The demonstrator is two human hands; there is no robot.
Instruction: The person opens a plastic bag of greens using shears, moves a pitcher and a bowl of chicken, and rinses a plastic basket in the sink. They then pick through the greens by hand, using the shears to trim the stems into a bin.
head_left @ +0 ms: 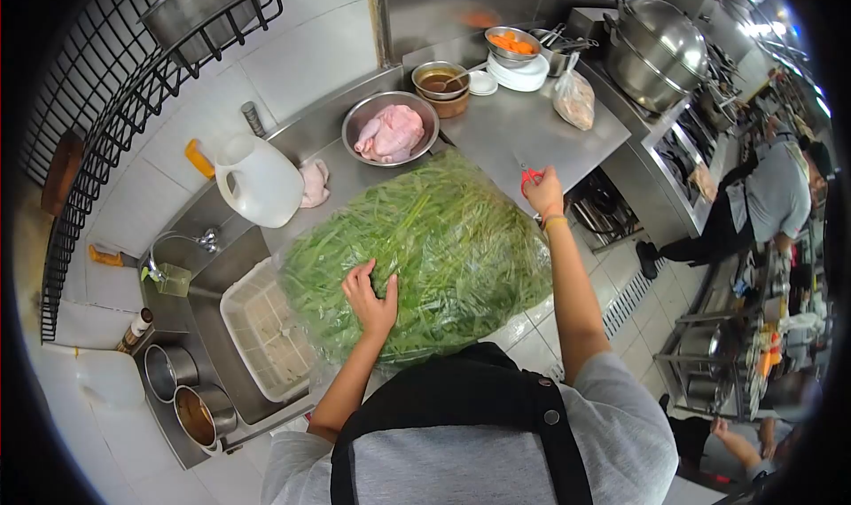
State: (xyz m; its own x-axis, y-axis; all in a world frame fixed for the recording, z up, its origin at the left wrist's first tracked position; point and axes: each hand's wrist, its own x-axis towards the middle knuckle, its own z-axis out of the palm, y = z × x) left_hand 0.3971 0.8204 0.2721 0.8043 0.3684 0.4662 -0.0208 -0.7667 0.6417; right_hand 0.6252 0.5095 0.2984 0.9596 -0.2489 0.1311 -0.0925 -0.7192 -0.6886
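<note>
A big clear plastic bag (443,239) full of long green leafy vegetables lies in front of me across the counter, beside the sink. My left hand (370,301) rests on its near side, fingers stretched and thumb apart. Beyond the bag's right side, my right hand (546,193) is closed around the red handles of a pair of scissors (530,177). Their blades point away from me over the steel counter. Behind the bag, a steel bowl (353,115) holds a whole raw chicken (390,133).
A white plastic jug (259,181) and a white basket (239,319) in the sink stand left. Farther back are a bowl of sauce (441,80), stacked plates (518,73) and a tied bag (574,97). A large steamer pot (658,53) and co-workers (771,186) are to the right.
</note>
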